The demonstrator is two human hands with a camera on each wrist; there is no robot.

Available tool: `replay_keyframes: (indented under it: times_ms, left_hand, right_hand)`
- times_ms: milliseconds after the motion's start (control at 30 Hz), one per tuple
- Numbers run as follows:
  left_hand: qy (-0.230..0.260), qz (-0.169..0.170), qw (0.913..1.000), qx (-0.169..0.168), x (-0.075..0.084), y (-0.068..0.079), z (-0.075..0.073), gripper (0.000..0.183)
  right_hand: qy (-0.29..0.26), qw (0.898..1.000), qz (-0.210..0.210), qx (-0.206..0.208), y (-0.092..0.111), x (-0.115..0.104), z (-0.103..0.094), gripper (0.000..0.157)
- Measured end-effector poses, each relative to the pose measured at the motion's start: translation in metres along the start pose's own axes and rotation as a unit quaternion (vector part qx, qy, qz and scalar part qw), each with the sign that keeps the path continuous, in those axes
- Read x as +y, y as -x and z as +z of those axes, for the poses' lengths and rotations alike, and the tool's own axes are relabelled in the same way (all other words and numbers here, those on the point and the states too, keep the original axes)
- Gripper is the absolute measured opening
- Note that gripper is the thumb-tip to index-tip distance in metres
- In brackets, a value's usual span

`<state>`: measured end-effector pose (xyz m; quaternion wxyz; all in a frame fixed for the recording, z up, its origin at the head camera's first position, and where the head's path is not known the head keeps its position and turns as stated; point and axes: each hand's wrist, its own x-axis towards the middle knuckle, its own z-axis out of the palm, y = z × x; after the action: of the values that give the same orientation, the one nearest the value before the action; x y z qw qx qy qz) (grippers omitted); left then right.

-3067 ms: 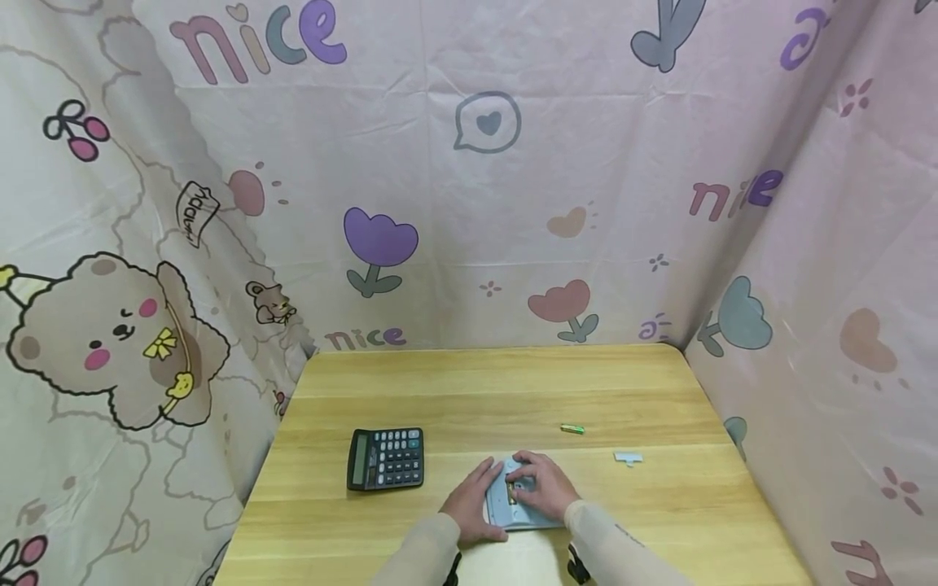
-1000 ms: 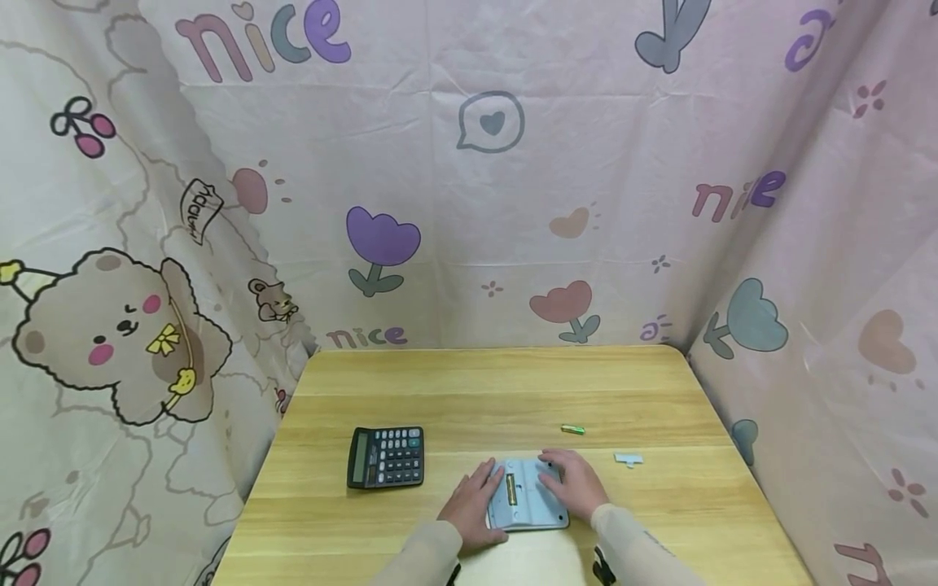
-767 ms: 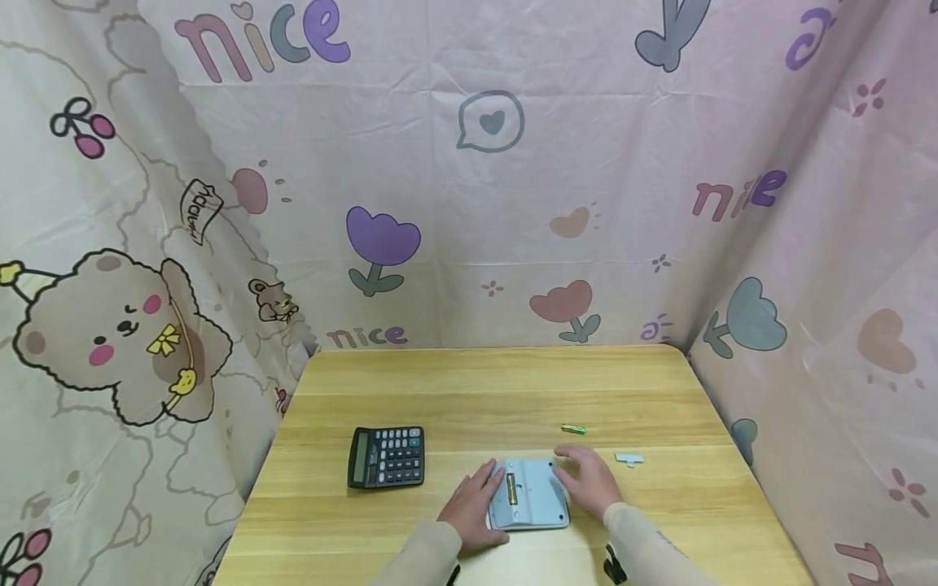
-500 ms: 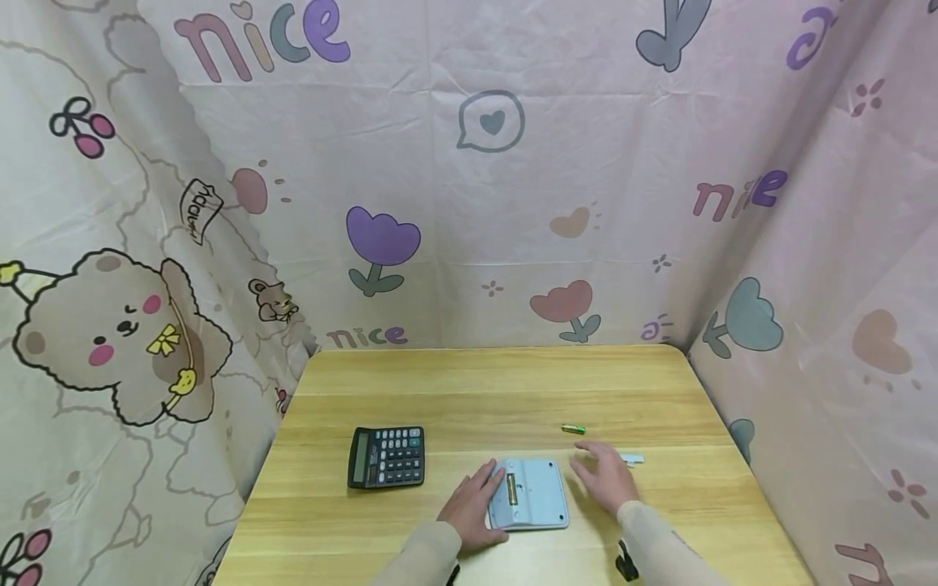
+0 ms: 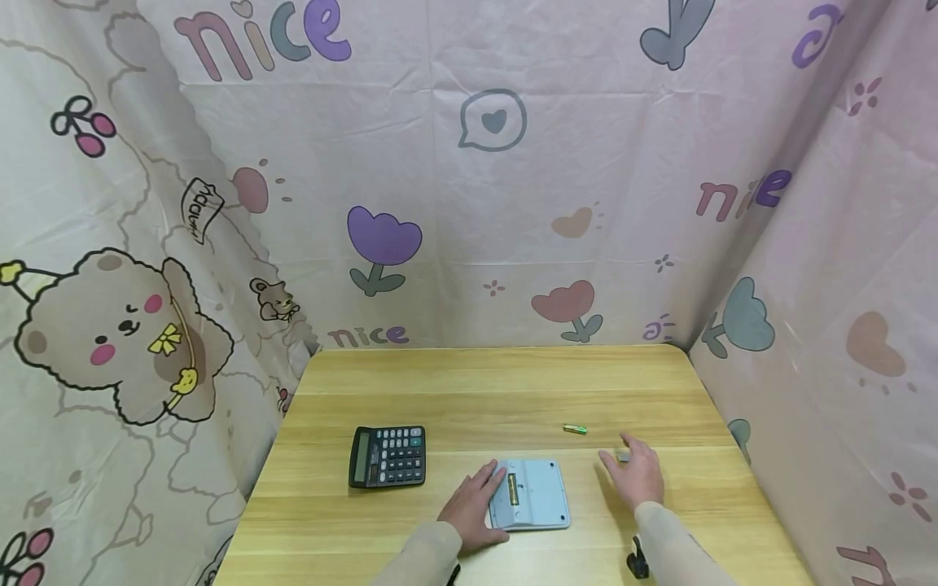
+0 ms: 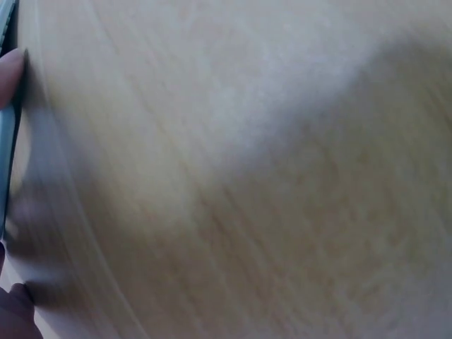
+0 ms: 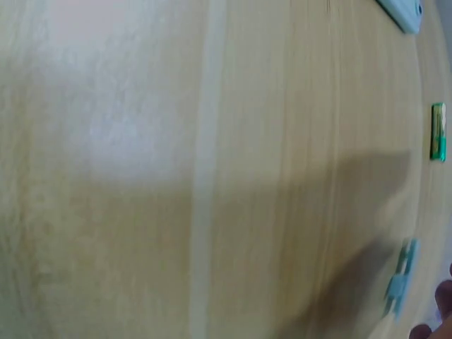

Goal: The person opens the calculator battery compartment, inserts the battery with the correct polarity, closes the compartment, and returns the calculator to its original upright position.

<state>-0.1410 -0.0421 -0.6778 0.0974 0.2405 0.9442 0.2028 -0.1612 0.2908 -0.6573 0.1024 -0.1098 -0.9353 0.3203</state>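
A light-blue calculator [image 5: 541,496] lies face down on the table, its battery compartment uncovered and one battery [image 5: 513,490] inside. My left hand [image 5: 469,509] holds it at the left side, thumb at the near corner and fingers along the far left edge. To the right, my right hand [image 5: 637,474] is over the small light-blue battery cover [image 7: 400,282], thumb and forefinger apart. Part of that cover is hidden by the hand in the head view. Behind them lies a loose green battery [image 5: 575,429], also seen in the right wrist view.
A black calculator [image 5: 387,457] lies face up on the left of the wooden table [image 5: 440,382]. Printed curtains [image 5: 469,203] hang close behind the table and along both sides.
My right hand has left the battery compartment, moved right across the calculator's back and reached the battery cover. The battery in the compartment came into view. My left hand has stayed put.
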Motion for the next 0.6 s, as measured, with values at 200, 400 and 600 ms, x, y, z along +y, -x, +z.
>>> replay_keyframes:
  times_ms: [200,400,600]
  left_hand:
    - [0.004,-0.001,1.0000,-0.003,0.000,0.001,-0.001,0.108]
    - [0.015,0.005,0.9999,-0.001,0.000,0.003,-0.002,0.107]
    - [0.018,0.005,0.9998,0.003,0.000,0.002,0.000,0.107]
  right_hand:
    - [0.022,0.998,0.040,0.037,0.000,0.011,-0.004,0.074]
    - [0.052,0.994,0.078,0.048,0.002,0.020,-0.004,0.084]
    - [0.067,0.991,0.110,0.044,0.004,0.027,-0.003,0.092]
